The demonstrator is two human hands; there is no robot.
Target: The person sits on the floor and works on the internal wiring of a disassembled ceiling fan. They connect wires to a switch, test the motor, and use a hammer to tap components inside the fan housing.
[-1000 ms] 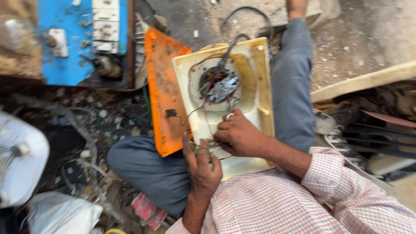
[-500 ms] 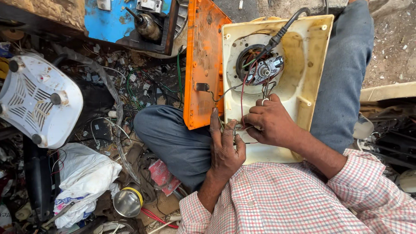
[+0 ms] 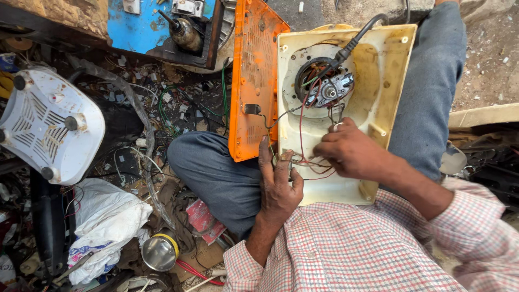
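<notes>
An opened cream plastic appliance housing [image 3: 378, 70] lies on my lap, its orange side panel [image 3: 254, 81] standing up at the left. Inside sits a round motor [image 3: 327, 86] with a black cord and thin red and green wires [image 3: 303, 159]. My left hand [image 3: 278, 184] rests on the housing's lower left edge, fingers spread over the wires. My right hand [image 3: 351, 151] is curled over the wires below the motor, pinching them.
A white appliance base [image 3: 48, 127] lies at the left. A blue metal box [image 3: 146, 27] stands at the top. White bags [image 3: 105, 221], a small metal cup [image 3: 159, 251], loose wires and scrap cover the ground around my knees.
The view has shifted, bringing the housing larger and more to the right. Both hands stay on the wires below the motor, the right hand slightly further right.
</notes>
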